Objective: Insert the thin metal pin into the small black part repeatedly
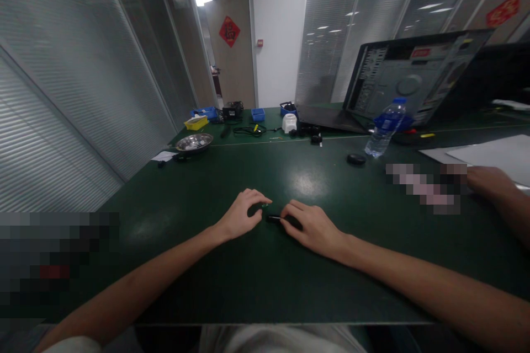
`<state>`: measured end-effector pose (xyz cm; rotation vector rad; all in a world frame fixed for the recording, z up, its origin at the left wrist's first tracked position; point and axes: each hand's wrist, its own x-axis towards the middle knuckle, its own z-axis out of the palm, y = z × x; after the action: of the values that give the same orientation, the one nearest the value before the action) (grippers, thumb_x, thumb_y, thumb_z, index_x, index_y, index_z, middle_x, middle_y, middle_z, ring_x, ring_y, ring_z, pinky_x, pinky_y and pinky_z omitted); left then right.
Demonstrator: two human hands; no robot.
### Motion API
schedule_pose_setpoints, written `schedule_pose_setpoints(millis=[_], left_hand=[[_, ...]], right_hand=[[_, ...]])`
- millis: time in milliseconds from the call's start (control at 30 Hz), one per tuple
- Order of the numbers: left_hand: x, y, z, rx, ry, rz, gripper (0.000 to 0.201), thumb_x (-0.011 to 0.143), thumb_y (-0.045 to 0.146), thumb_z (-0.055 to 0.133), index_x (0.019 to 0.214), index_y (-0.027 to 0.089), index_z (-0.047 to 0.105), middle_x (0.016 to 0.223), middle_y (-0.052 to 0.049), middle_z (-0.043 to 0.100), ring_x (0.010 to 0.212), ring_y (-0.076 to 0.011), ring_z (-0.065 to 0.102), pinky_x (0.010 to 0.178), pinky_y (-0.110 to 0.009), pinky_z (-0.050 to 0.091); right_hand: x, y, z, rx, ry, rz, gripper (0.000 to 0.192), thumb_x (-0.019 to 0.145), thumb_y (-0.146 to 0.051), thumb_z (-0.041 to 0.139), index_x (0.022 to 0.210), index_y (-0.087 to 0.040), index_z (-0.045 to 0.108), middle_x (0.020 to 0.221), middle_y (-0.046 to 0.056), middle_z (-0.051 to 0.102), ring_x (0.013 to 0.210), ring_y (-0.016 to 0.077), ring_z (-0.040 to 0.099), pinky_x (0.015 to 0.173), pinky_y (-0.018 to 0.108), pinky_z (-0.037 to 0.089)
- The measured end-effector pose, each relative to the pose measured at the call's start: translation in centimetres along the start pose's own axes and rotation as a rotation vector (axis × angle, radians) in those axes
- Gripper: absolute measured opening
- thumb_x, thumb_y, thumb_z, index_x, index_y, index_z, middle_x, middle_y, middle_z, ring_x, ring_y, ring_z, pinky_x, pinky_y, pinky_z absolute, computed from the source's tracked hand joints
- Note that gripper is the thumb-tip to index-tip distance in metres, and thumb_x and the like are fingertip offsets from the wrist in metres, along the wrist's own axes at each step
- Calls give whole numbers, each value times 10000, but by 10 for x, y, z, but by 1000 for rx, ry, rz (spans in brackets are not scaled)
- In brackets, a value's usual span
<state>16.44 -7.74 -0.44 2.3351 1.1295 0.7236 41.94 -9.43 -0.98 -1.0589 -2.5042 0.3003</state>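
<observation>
Near the middle of the table, my left hand (245,214) is closed in a pinch, thumb and forefinger meeting around a small green piece (265,206). Its exact kind is too small to tell. Just to the right, my right hand (311,226) rests low over the tabletop with its fingers round a slim black object (273,219). One end of that object points left toward my left hand; the rest is partly hidden by my fingers. The two hands are a short gap apart.
A green table (199,287) spreads around my hands. Farther off are a metal bowl (194,142), blue tray (257,115), yellow tray (196,123), black mouse-like object (356,159), water bottle (385,129) and computer case (414,77). Another person's hand (488,182) is at right.
</observation>
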Motion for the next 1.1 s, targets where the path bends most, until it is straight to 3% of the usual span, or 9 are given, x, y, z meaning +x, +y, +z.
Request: schedule_pose_setpoints(millis=[133, 233, 367, 567, 700, 833, 967, 1100], left_hand=[[-5, 17, 3, 55, -66, 123, 286, 934, 284, 665, 1219, 263, 676, 1248, -41, 657, 1220, -227, 536, 1058, -409, 386], [-4, 19, 5, 129, -34, 127, 179, 958, 306, 649, 1117, 245, 704, 1259, -44, 654, 1240, -228, 530, 1064, -422, 367], [-1, 10, 4, 162, 27, 25, 163, 982, 312, 610, 1084, 221, 699, 1244, -50, 670, 1207, -235, 557, 1014, -421, 407], [1, -13, -5, 143, -31, -42, 262, 1005, 355, 559, 1199, 233, 688, 1164, -51, 703, 1039, -210, 629, 904, -366, 494], [7, -57, -28, 110, 46, -137, 297, 966, 347, 605, 1226, 239, 700, 1194, -60, 708, 1046, -216, 652, 896, -348, 525], [4, -128, -77, 274, 249, -301, 300, 923, 341, 637, 1172, 208, 739, 1119, -78, 733, 987, -242, 672, 899, -363, 523], [-27, -201, -137, 445, 368, -483, 275, 898, 276, 627, 1119, 178, 758, 1161, -99, 734, 1035, -263, 672, 936, -359, 508], [-73, -250, -181, 541, 497, -745, 295, 886, 304, 630, 1114, 170, 759, 1133, -113, 753, 1058, -289, 687, 960, -368, 509]], right_hand=[[0, 0, -1, 20, 25, -2, 159, 1023, -333, 518, 1080, -227, 621, 1013, 28, 636, 783, 156, 605, 677, 281, 418], [1, 0, -1, 19, 35, -1, 159, 1018, -331, 521, 1071, -224, 626, 999, 29, 637, 785, 157, 605, 683, 281, 419], [0, -1, -1, 18, 37, 9, 147, 1013, -321, 527, 1060, -224, 628, 992, 24, 638, 777, 154, 600, 676, 278, 412], [-1, 0, -2, 33, 32, 1, 153, 1016, -330, 523, 1067, -226, 623, 997, 22, 636, 750, 146, 584, 667, 277, 404], [-1, 1, -2, 35, 30, 5, 144, 1013, -325, 528, 1055, -224, 622, 992, 21, 635, 770, 151, 588, 679, 282, 406], [-2, 1, -3, 42, 26, 11, 148, 1014, -326, 529, 1065, -225, 624, 996, 16, 634, 757, 145, 585, 676, 284, 408], [-2, 0, -5, 54, 17, 18, 151, 1016, -328, 529, 1062, -226, 631, 1000, 14, 637, 754, 142, 585, 671, 283, 413], [-2, -2, -7, 56, 7, 23, 165, 1021, -331, 519, 1061, -221, 635, 1002, 21, 640, 758, 145, 589, 675, 281, 420]])
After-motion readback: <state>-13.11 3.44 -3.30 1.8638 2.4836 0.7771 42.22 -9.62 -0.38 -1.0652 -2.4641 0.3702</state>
